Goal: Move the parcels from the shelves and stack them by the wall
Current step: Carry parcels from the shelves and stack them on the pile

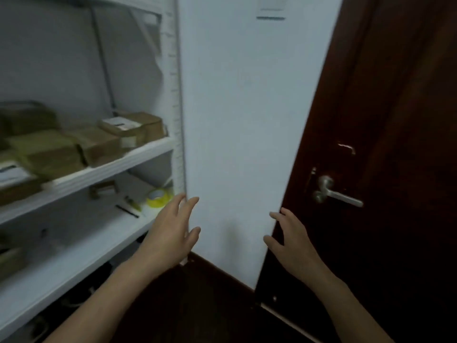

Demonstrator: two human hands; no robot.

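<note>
- The parcels [49,154] lie on the upper board of the shelves [111,167], at far left. They are brown cartons set side by side and touching. The view is blurred here, so we cannot give a sure count.
- The labelled parcel [123,127] sits at the right end of that row, nearest the shelf upright.
- On the board below lie a roll of yellow tape [158,198] and a dark pen [127,211]. Neither belongs to the task.
- The left hand [170,233] is raised in front of the shelf upright, fingers straight and spread, holding nothing.
- The wall [235,120] stands between the shelves and the door [395,144]. We see no parcel at its foot.
- The right hand [289,241] is raised at the wall's right edge, fingers loosely spread, also empty.
- We judge the step in hand to be the reach for a parcel. Take the labelled parcel first, with one palm on each opposite side. Lift it clear of the board before drawing it out, so that its neighbours are not dragged. Set the stack against the wall, clear of the door's swing.
</note>
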